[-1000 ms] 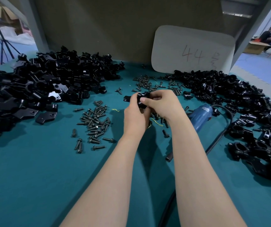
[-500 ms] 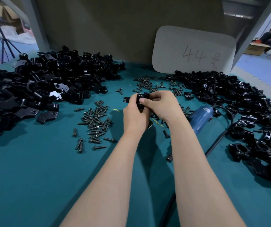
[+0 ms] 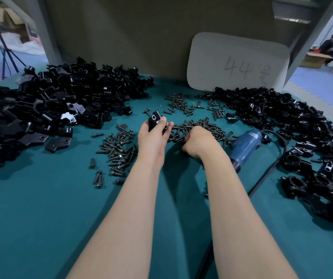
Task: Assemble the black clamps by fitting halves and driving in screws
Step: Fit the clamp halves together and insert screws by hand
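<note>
My left hand (image 3: 153, 135) holds a black clamp (image 3: 154, 119) above the teal table, fingers wrapped round it. My right hand (image 3: 197, 140) rests knuckles-up on a heap of dark screws (image 3: 200, 127) in the middle of the table; its fingers curl down into the heap and whether they grip a screw is hidden. A big pile of black clamp halves (image 3: 57, 105) lies at the left. Another pile of black clamps (image 3: 294, 125) spreads along the right.
A blue electric screwdriver (image 3: 246, 147) with a black cable (image 3: 266, 174) lies just right of my right hand. More screws (image 3: 117, 150) are scattered left of my left wrist. A grey card marked 44 (image 3: 238, 63) leans on the back wall. A person sits far off at the right.
My hands have come apart. The right hand let go of the clamp and dropped onto the screw heap, while the left hand kept the clamp and shifted slightly left.
</note>
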